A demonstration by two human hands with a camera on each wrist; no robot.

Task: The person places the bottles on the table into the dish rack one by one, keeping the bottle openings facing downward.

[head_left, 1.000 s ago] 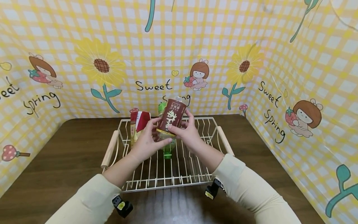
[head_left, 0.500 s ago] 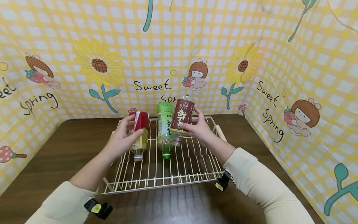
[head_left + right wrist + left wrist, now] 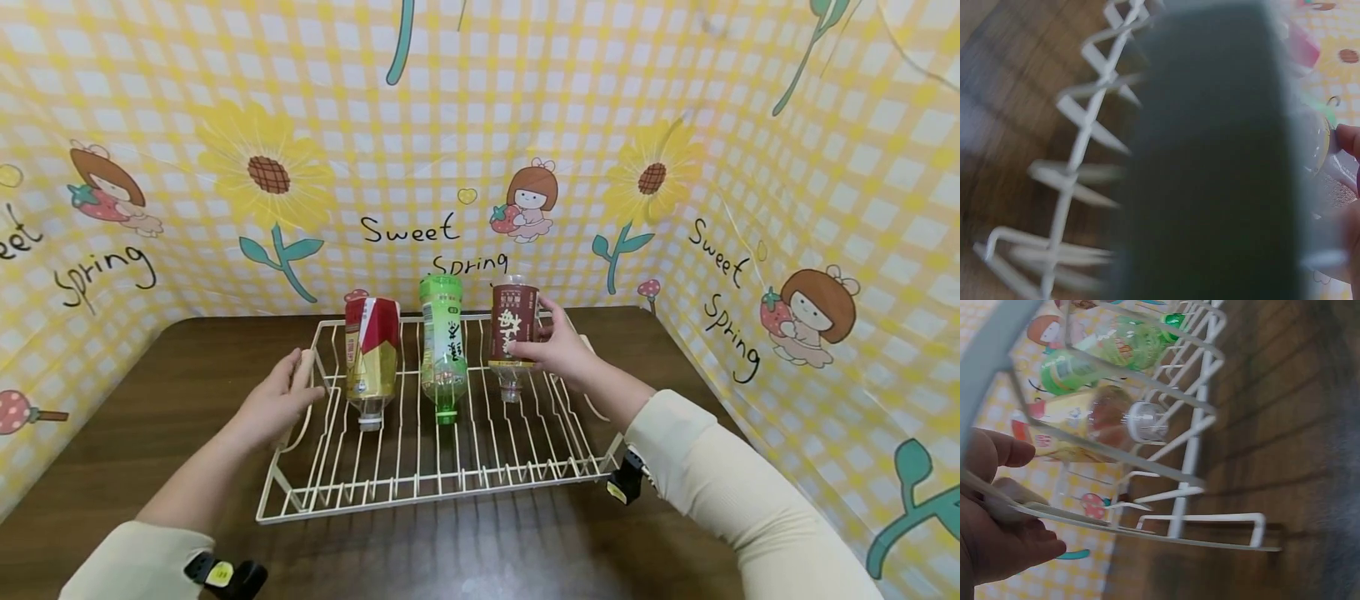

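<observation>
In the head view my right hand (image 3: 564, 346) holds a clear plastic bottle with a brown label (image 3: 514, 325), thumb across its front. Its cap points down toward the rack's wires. My left hand (image 3: 273, 398) is at the wooden handle on the wire rack's left side; the left wrist view shows this handle (image 3: 1013, 500) between thumb and fingers. On the cream wire rack (image 3: 416, 490) two more bottles rest cap-down: a red and gold one (image 3: 372, 350) at left and a green one (image 3: 442, 342) in the middle.
A dark wooden table (image 3: 450, 550) lies under the rack. Yellow checked cloth (image 3: 480, 125) printed with sunflowers rises behind and at the sides. A large blurred dark shape (image 3: 1216, 162) covers the middle of the right wrist view.
The brown-labelled bottle, first held between both hands, has moved right and down in my right hand. My left hand has let go, passed the red and gold bottle and reached the left handle.
</observation>
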